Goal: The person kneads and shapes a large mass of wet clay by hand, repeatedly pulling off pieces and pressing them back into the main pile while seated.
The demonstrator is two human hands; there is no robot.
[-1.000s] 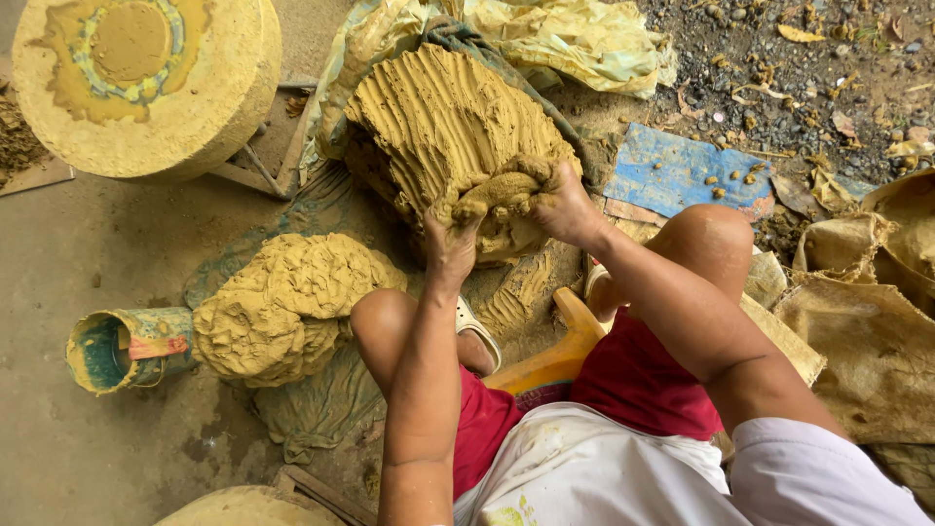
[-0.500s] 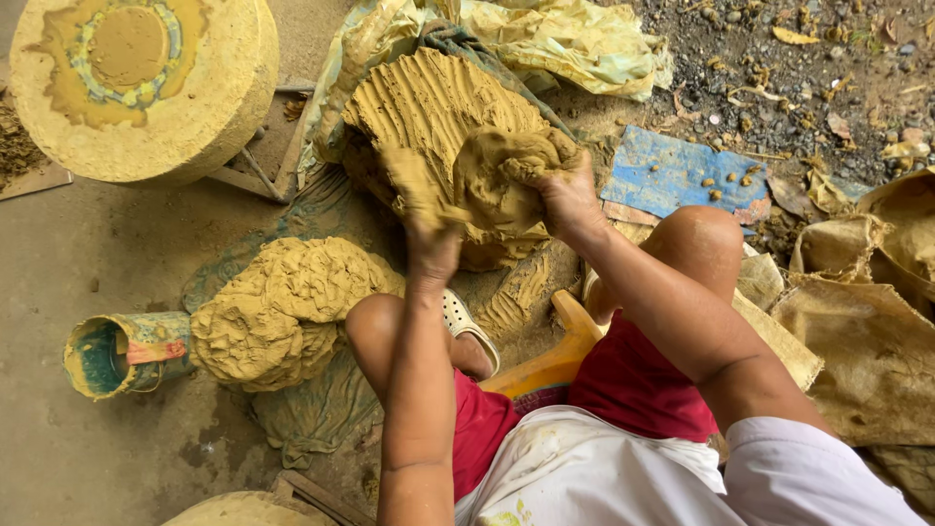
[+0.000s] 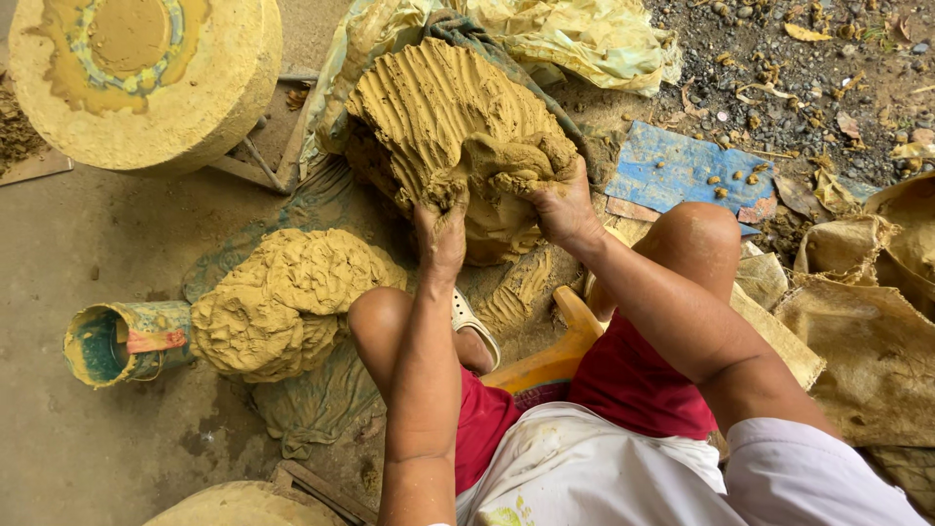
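Person squats on a yellow stool (image 3: 545,365). Left hand (image 3: 440,232) & right hand (image 3: 560,200), each grip clenched into the near side of the big ridged clay mound (image 3: 438,107) on the floor ahead. Smaller clay lump (image 3: 282,302) lies left, w/ a paint-smeared can (image 3: 117,341) beside it. Round clay-coated wheel (image 3: 146,73) farther back.

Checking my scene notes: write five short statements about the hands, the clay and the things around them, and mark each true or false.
1. Both hands, left hand and right hand, dig into the big ridged clay mound. True.
2. A second clay lump lies by the left knee. True.
3. The cylindrical can stands upright. False: it lies on its side.
4. The shorts are blue. False: red.
5. The right hand holds a knife. False: only clay.
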